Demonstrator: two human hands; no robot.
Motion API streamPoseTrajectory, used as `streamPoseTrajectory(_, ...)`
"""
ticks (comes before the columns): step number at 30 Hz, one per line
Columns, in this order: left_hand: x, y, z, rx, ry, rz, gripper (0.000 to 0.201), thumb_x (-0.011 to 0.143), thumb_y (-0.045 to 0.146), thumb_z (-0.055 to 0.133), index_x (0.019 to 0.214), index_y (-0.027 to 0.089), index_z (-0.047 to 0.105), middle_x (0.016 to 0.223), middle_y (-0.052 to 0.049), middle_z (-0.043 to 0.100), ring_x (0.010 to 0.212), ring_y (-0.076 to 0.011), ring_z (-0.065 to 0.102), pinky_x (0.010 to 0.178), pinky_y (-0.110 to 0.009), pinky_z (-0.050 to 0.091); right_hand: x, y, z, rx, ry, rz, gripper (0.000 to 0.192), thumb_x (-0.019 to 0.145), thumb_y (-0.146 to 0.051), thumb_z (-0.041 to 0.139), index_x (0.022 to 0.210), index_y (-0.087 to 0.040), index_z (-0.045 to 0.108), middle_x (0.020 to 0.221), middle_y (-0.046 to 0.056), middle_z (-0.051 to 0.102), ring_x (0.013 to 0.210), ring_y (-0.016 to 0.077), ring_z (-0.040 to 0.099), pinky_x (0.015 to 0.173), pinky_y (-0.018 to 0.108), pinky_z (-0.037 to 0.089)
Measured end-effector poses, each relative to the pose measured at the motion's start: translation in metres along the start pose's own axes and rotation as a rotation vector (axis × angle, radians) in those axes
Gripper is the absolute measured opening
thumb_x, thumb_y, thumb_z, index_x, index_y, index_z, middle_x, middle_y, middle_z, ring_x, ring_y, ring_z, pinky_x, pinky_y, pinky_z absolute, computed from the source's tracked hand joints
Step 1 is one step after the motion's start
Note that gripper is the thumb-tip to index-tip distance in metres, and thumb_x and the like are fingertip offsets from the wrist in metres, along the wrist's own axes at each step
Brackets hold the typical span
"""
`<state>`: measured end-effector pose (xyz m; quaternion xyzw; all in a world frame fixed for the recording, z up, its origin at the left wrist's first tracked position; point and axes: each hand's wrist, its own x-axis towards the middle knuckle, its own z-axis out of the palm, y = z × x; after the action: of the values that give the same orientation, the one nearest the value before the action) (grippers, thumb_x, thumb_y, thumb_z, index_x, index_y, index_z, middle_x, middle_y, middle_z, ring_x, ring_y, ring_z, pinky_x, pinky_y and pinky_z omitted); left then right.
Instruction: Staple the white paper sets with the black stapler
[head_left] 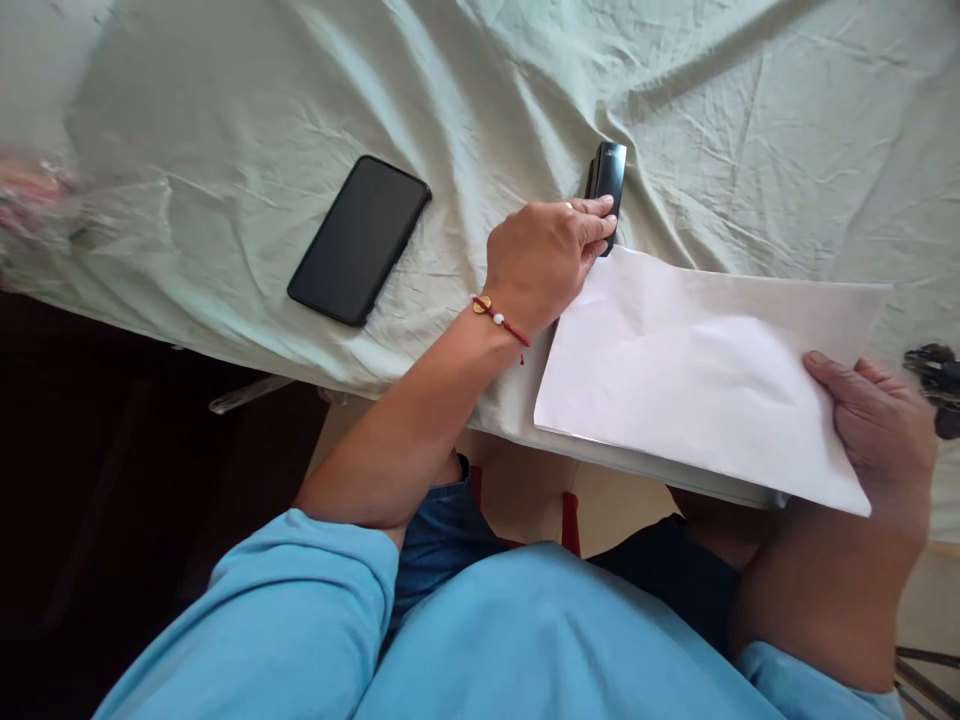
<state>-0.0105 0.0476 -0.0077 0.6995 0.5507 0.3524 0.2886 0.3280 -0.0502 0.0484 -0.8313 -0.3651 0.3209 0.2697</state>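
A black stapler [610, 172] lies on the cloth with its near end at the top left corner of some white paper sheets [697, 370]. My left hand [544, 250] is closed over the near part of the stapler, fingers on its top; whether the paper sits between its jaws is hidden. At the right edge of the sheets, my right hand [877, 410] grips them with the thumb on top and the other fingers mostly underneath. The sheets lie partly over the table's front edge.
A black phone [360, 240] rests on the pale green tablecloth [480, 90] left of my left hand. Crumpled clear plastic [112, 210] lies at the far left. Dark keys or clips [937, 375] are at the right edge, beyond my right hand.
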Motion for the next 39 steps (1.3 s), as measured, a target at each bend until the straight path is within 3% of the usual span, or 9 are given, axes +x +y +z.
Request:
streamPoseTrajectory(7, 0.003, -0.003, -0.003, -0.27, 0.057, 0.116, 0.024, 0.094, 0.018, 0.07, 0.109, 0.027, 0.086, 0.134, -0.004, 0.081, 0.126, -0.0272, 0.075, 0.111, -0.04, 0.058, -0.007, 0.001, 0.003, 0.058, -0.047, -0.067, 0.048, 0.079, -0.053, 0.072, 0.117, -0.024, 0.071, 0.105, 0.0, 0.068, 0.062, 0.0027, 0.054, 0.05, 0.011, 0.042)
streamPoseTrajectory(10, 0.003, -0.004, -0.007, -0.34, 0.101, 0.111, 0.017, 0.097, 0.031, 0.071, 0.105, 0.025, 0.085, 0.122, -0.005, 0.084, 0.093, -0.0222, 0.077, 0.088, -0.038, 0.06, -0.016, -0.004, 0.006, 0.12, -0.111, -0.095, 0.047, 0.08, -0.051, 0.072, 0.12, -0.025, 0.07, 0.105, 0.0, 0.068, 0.064, 0.0036, 0.056, 0.054, 0.013, 0.046)
streamPoseTrajectory(13, 0.001, 0.0, -0.014, -0.353, 0.168, 0.051, 0.019, 0.097, 0.044, 0.071, 0.095, 0.029, 0.083, 0.095, 0.0, 0.082, 0.061, -0.0139, 0.055, 0.062, -0.038, 0.045, -0.023, -0.008, 0.009, 0.231, -0.117, -0.16, 0.044, 0.081, -0.047, 0.074, 0.119, -0.027, 0.071, 0.109, -0.002, 0.067, 0.074, 0.004, 0.06, 0.065, 0.015, 0.05)
streamPoseTrajectory(19, -0.015, 0.015, -0.038, -0.551, 0.158, 0.057, 0.028, 0.093, 0.061, 0.079, 0.087, 0.034, 0.079, 0.091, 0.001, 0.076, 0.09, -0.0212, 0.065, 0.085, -0.044, 0.054, -0.029, -0.009, 0.012, 0.369, -0.005, -0.329, 0.029, 0.079, -0.04, 0.078, 0.103, -0.025, 0.074, 0.106, -0.005, 0.067, 0.089, 0.0045, 0.061, 0.093, 0.022, 0.051)
streamPoseTrajectory(23, -0.028, 0.021, -0.043, -0.766, 0.004, 0.013, 0.047, 0.086, 0.062, 0.088, 0.117, 0.03, 0.074, 0.115, 0.001, 0.077, 0.113, -0.0248, 0.075, 0.101, -0.041, 0.063, -0.027, -0.013, 0.014, 0.417, 0.085, -0.409, 0.03, 0.077, -0.039, 0.079, 0.103, -0.025, 0.074, 0.112, -0.006, 0.067, 0.107, 0.0124, 0.063, 0.11, 0.035, 0.046)
streamPoseTrajectory(26, -0.032, 0.02, -0.04, -0.797, -0.14, 0.039, 0.05, 0.092, 0.065, 0.08, 0.121, 0.026, 0.07, 0.117, 0.001, 0.077, 0.132, -0.0318, 0.074, 0.107, -0.045, 0.063, -0.022, -0.017, 0.016, 0.427, 0.154, -0.465, 0.026, 0.076, -0.041, 0.08, 0.097, -0.027, 0.074, 0.112, -0.009, 0.068, 0.117, 0.016, 0.062, 0.116, 0.039, 0.042)
streamPoseTrajectory(32, -0.04, 0.015, -0.036, -0.894, -0.392, -0.133, 0.037, 0.094, 0.05, 0.084, 0.118, 0.023, 0.079, 0.123, -0.006, 0.082, 0.116, -0.0287, 0.08, 0.095, -0.04, 0.07, -0.014, -0.018, 0.017, 0.458, 0.183, -0.52, 0.025, 0.078, -0.044, 0.078, 0.097, -0.029, 0.072, 0.111, -0.011, 0.067, 0.12, 0.0148, 0.061, 0.12, 0.037, 0.038)
streamPoseTrajectory(35, -0.043, 0.013, -0.037, -0.818, -0.341, -0.128, 0.032, 0.094, 0.046, 0.084, 0.114, 0.022, 0.079, 0.116, -0.006, 0.083, 0.11, -0.0279, 0.08, 0.091, -0.039, 0.07, -0.011, -0.014, 0.016, 0.491, 0.171, -0.529, 0.026, 0.078, -0.048, 0.077, 0.092, -0.027, 0.071, 0.107, -0.006, 0.067, 0.118, 0.0154, 0.062, 0.122, 0.037, 0.035)
streamPoseTrajectory(39, -0.041, 0.01, -0.042, -0.622, -0.173, -0.042, 0.03, 0.094, 0.049, 0.082, 0.095, 0.02, 0.077, 0.097, -0.004, 0.078, 0.114, -0.0312, 0.076, 0.096, -0.043, 0.068, -0.014, -0.006, 0.02, 0.514, 0.035, -0.453, 0.03, 0.071, -0.047, 0.082, 0.087, -0.025, 0.069, 0.1, -0.002, 0.066, 0.109, 0.0182, 0.064, 0.111, 0.044, 0.046)
